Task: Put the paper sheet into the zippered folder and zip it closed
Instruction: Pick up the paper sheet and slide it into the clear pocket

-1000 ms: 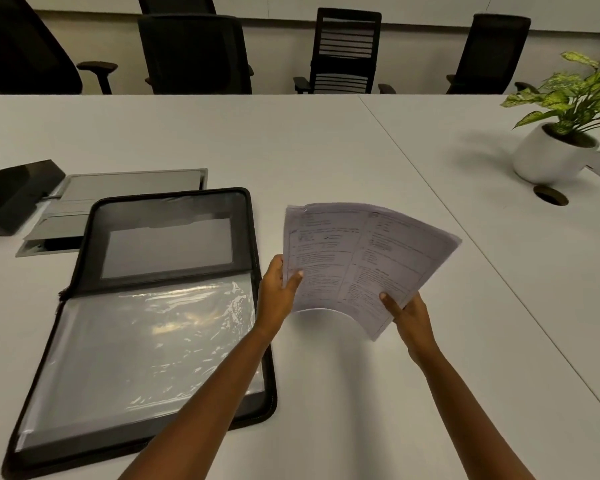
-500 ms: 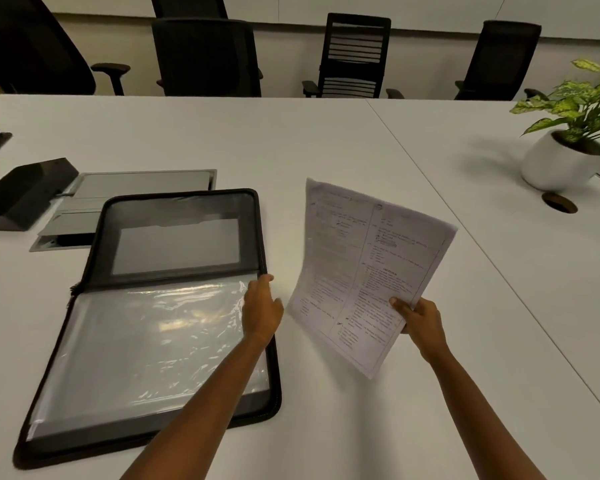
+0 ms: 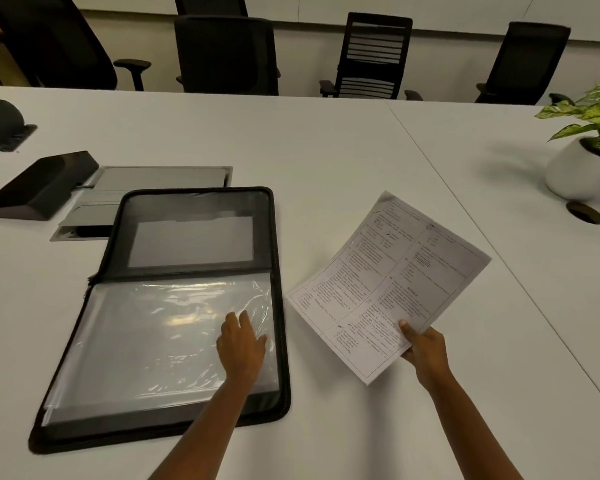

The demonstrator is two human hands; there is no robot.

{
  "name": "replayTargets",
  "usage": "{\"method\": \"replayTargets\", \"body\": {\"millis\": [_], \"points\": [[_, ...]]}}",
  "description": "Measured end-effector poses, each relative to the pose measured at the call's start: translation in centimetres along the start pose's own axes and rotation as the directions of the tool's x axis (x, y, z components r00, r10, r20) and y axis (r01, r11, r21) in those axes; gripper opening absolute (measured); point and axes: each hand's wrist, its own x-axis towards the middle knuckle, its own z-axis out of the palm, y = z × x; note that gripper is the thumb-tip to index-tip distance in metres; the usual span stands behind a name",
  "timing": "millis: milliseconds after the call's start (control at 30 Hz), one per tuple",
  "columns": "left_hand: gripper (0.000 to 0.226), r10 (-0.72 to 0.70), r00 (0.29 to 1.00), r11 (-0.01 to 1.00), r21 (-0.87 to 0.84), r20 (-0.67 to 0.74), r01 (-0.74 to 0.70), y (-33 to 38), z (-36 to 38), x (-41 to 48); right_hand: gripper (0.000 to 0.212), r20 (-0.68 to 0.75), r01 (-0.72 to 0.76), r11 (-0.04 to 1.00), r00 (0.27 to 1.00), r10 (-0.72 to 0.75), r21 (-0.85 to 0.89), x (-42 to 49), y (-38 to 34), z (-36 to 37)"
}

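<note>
Holding the paper sheet (image 3: 388, 285) up off the desk (image 3: 326, 150), just right of the zippered folder (image 3: 280, 306) and not touching it. Pinching it at the near corner with the right hand (image 3: 425, 348): thumb (image 3: 405, 329) pressed on the printed face, the other fingers tucked underneath (mostly hidden by the page, so can't say how tightly curled).

Looks light and floppy, bowing a little from that one-corner hold. Likely to sag, buckle or crease if pushed from the corner, so better steadied along a long edge, or with a second hold at the far corner, when feeding it in.

Resting the left hand (image 3: 239, 348) on the clear plastic sleeve (image 3: 146, 334) in the folder's near half, close to its right edge. Fingers (image 3: 236, 322) loosely straight and slightly apart, lying on the film, gripping nothing.

Looks slick and crinkly, that film. Probably needs lifting at its open edge first; can't tell from here which edge that is.

Lying flat and wide open, zip undone. Not yet in, not yet folded shut, not yet zipped.
</note>
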Motion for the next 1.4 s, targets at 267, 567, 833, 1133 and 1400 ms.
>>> {"method": "replayTargets", "body": {"millis": [267,567,833,1133,1400], "points": [[0.063,0.117,0.993,0.992,0.051,-0.013,-0.116,-0.4,-0.5,0.8,0.033,0.008,-0.037,0.997,0.999,0.038,-0.064,0.1,0.7,1.0],[0.044,0.202,0.960,0.968,-0.190,0.194,-0.166,-1.0,-1.8,2.0,0.031,0.056,0.004,0.984,0.998,0.006,-0.176,0.1,0.7,4.1],[0.046,0.152,0.970,0.960,-0.262,0.187,-0.100,-1.2,-2.5,2.3,0.033,-0.012,0.001,0.990,1.000,-0.003,-0.138,0.5,0.4,7.8],[0.016,0.595,0.798,0.795,0.074,0.096,-0.602,-1.7,-2.4,1.4,0.035,-0.155,-0.048,0.997,0.987,0.040,-0.052,0.3,1.5,10.4],[0.031,0.768,0.595,0.581,0.134,0.237,-0.803,-1.8,-3.1,0.8,0.033,-0.246,-0.053,0.998,0.968,0.047,-0.018,-0.5,2.5,11.9]]}}
